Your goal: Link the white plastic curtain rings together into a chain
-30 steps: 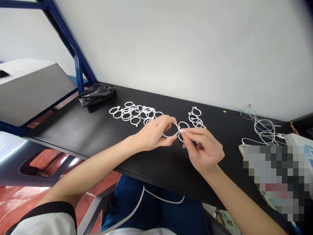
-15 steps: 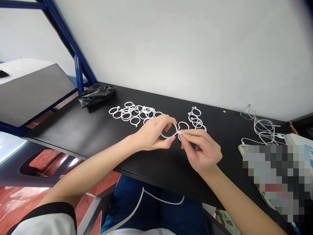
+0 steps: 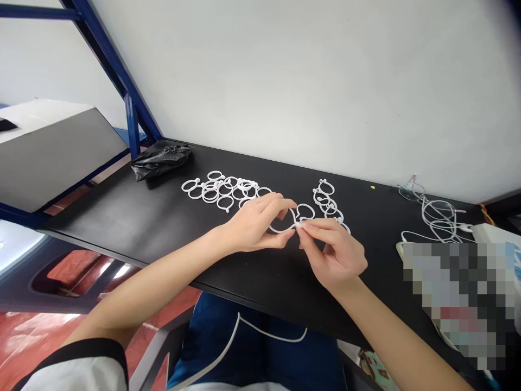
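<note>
While the left hand (image 3: 256, 225) clasps 1 white ring (image 3: 294, 216), the right hand (image 3: 336, 252) pinches its right edge.

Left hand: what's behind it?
Behind the left hand, white rings lie overlapping on the black table. The nearest are partly covered by the hand; their hidden parts, and whether more lie there, can't be seen.

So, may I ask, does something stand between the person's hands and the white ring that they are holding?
Nothing visible does. The left hand holds one side of the white ring, and the right hand pinches the opposite side. Other white rings lie farther back on the black desk, not in between.
</note>
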A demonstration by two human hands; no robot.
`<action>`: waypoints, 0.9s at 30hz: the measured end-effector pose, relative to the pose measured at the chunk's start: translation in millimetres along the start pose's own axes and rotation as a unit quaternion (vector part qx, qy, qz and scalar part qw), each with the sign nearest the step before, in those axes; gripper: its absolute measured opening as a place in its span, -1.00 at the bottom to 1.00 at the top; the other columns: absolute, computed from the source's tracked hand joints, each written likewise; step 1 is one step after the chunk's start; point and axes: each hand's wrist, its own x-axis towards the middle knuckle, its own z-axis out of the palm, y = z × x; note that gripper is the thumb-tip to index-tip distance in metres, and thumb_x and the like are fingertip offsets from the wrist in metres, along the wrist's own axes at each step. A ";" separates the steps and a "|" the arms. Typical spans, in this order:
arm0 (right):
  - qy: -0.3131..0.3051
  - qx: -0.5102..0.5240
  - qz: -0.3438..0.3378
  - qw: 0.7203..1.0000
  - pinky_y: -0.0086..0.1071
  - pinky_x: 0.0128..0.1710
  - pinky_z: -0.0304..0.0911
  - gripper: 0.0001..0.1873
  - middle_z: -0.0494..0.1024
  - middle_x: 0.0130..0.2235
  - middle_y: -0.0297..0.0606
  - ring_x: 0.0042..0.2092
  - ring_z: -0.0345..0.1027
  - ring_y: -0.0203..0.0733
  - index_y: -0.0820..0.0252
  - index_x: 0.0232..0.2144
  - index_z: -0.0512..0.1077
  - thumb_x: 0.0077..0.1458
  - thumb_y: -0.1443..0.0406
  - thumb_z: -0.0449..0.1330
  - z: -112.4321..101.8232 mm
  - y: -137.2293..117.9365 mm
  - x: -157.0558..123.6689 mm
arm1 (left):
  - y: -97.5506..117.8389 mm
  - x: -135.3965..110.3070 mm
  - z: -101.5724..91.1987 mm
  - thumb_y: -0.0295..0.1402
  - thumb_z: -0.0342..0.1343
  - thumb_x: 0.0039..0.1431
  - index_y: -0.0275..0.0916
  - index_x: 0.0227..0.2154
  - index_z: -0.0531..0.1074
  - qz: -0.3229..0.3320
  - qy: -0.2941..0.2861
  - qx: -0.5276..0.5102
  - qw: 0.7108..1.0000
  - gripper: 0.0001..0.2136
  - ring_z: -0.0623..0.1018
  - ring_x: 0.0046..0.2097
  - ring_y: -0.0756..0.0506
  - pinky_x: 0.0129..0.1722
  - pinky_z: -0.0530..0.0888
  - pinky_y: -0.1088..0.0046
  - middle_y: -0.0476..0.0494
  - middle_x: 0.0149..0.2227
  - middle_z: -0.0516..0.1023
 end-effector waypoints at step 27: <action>-0.005 0.036 0.007 0.999 -0.38 -0.49 0.52 -0.52 0.63 -0.26 -0.23 -0.36 0.55 -0.22 0.08 -0.04 0.47 0.04 0.60 0.25 1.8 1.7 1.4 | -0.2 -1.7 -4.3 -0.22 -0.10 0.40 -0.22 -0.03 0.23 0.024 -0.041 0.078 0.996 -0.78 0.40 -0.41 0.01 -0.44 0.39 0.52 -0.10 -0.29 0.38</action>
